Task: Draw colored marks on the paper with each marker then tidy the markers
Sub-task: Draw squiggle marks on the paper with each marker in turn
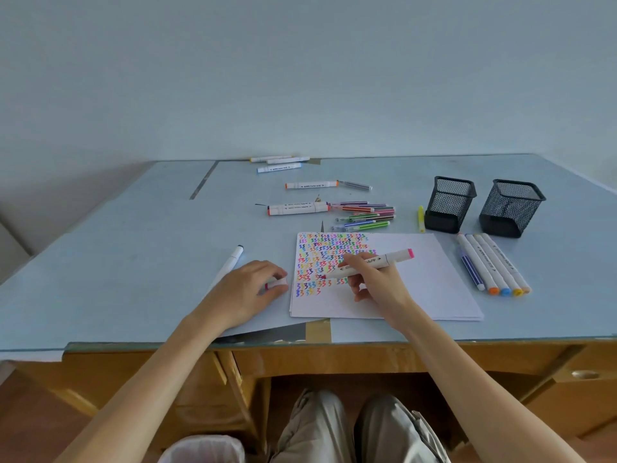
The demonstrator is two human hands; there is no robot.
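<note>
Head view shows the right hand [374, 279] with its grip closed around a pink marker [370, 264], the red tip touching the paper [417, 289] at the lower rows of coloured squiggles. Left hand [248, 290] rests on the worktop [133, 245] just beside the sheet, fingers pinched on the marker's cap [277, 284]. Four capped markers [490, 265] lie in a row right of the paper, near two black mesh holders [450, 203]; more markers lie scattered beyond.
</note>
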